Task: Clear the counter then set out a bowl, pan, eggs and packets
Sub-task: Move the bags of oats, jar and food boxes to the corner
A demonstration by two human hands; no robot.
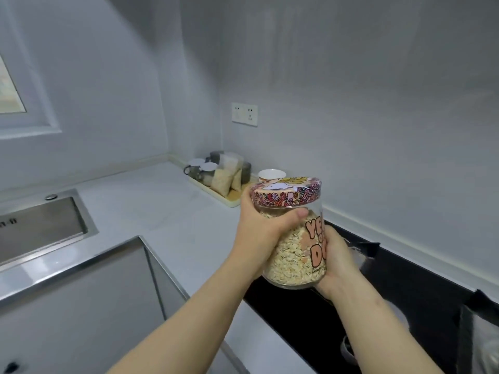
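Both my hands hold a glass jar of oats [294, 249] in the air above the black stove top [399, 287]. The jar has a flowered lid [286, 194] and orange lettering on its side. My left hand [259, 225] grips its upper part just below the lid, thumb across the front. My right hand [337, 257] cups its lower right side and base. On the white counter [151, 201] at the back stands a cream tray [229, 202] with clear packets [222, 180] of grain and grey mugs [198, 168]. A white bowl [271, 174] sits behind the jar's lid.
A steel sink [40, 228] is set into the counter at the left, and a steel-edged unit [89, 300] stands in front of it. A wall socket [244, 114] hangs above the tray. Clear plastic bags [483, 338] lie at the stove's right end.
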